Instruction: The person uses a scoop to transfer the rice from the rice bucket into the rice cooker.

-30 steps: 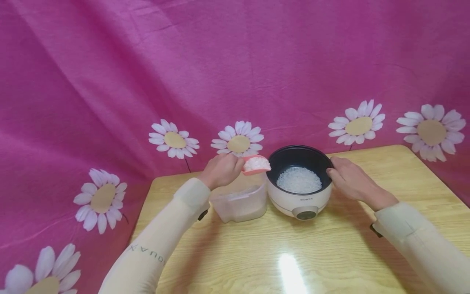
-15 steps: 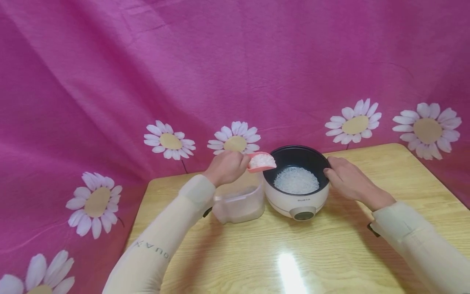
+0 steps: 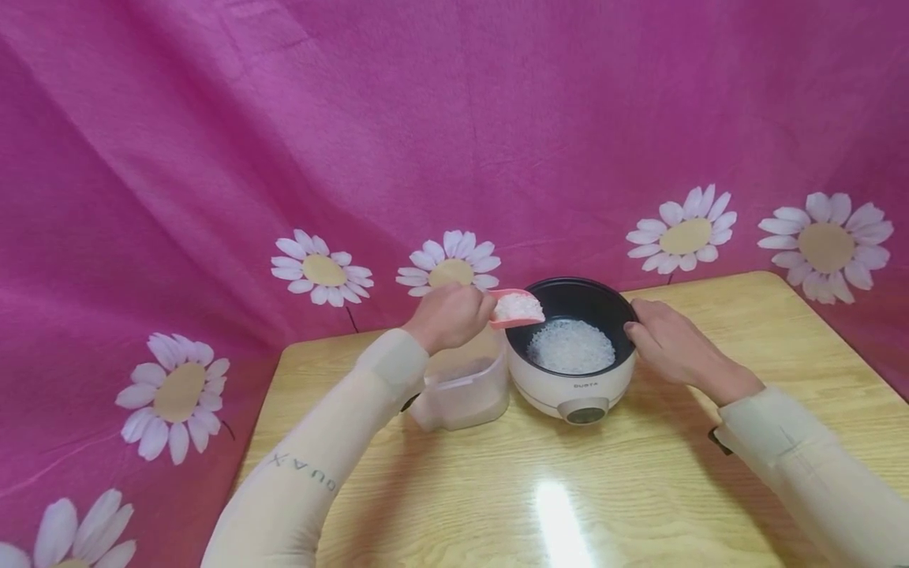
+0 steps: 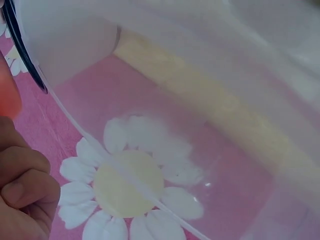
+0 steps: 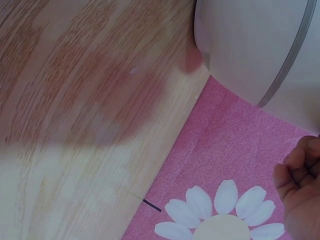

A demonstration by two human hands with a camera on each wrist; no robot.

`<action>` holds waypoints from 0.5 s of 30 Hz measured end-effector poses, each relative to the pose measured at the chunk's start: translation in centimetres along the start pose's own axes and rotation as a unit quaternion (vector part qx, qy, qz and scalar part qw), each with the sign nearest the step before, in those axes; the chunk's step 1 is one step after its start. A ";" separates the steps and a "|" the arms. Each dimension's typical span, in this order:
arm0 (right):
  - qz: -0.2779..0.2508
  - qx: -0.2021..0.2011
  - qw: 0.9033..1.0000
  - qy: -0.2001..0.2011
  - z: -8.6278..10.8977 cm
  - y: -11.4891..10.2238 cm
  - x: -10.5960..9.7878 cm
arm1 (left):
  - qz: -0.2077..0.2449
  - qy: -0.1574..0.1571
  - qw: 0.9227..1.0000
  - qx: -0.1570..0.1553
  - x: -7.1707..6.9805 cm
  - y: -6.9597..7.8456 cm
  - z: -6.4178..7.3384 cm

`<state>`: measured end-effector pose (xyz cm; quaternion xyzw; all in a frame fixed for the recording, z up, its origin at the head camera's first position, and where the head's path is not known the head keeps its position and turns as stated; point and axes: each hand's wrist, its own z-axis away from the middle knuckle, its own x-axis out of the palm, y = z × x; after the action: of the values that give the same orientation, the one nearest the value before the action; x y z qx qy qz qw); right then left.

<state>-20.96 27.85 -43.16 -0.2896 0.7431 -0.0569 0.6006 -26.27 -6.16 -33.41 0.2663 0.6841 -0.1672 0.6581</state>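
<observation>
1. Pink cloth (image 3: pixel 454 118) fills the upper frame and left side, printed with white daisies (image 3: pixel 323 270); below it, a wood-grain table (image 3: pixel 440 489) spans lower centre to right, with a patch of glare (image 3: pixel 559 521) near the bottom
2. Your left hand (image 3: pixel 450 315), at frame centre, has its fingers curled round the end of a pink scoop (image 3: pixel 517 323), with no visible gap
3. White rice (image 3: pixel 518 304) heaps in that scoop, whose tip overlaps the pot's left rim in the head view; whether they touch, you cannot tell
4. Your right hand (image 3: pixel 667 339), right of centre, holds the right side of the pot (image 3: pixel 540 388), thumb at the rim; how tightly, you cannot tell
5. More rice (image 3: pixel 572 347) covers the pot's black bottom
6. Cloudy and see-through, a tub (image 3: pixel 465 402) stands just left of the pot, below your left hand
</observation>
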 end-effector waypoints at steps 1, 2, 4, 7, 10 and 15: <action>0.000 0.001 1.000 0.000 0.0 0.0 0.0 | -0.007 0.002 1.000 0.002 0.0 0.1 -0.1; -0.001 0.001 1.000 -0.001 0.0 0.0 0.0 | -0.014 0.003 1.000 0.003 0.0 0.2 -0.1; -0.001 0.003 1.000 -0.004 0.0 0.0 0.0 | -0.025 0.005 1.000 0.000 -0.1 0.3 -0.2; -0.001 0.002 1.000 -0.006 0.0 0.0 0.0 | -0.038 0.008 0.999 -0.005 -0.1 0.5 -0.4; 0.000 0.002 1.000 -0.006 0.0 0.1 0.1 | -0.046 0.009 0.999 -0.007 -0.1 0.7 -0.5; 0.003 0.003 1.000 -0.006 0.0 0.1 0.1 | -0.072 0.012 0.997 0.003 -0.3 1.0 -0.7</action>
<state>-21.02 27.91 -43.34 -0.2857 0.7399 -0.0559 0.6065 -26.23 -5.01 -32.95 0.2199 0.7092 -0.2129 0.6351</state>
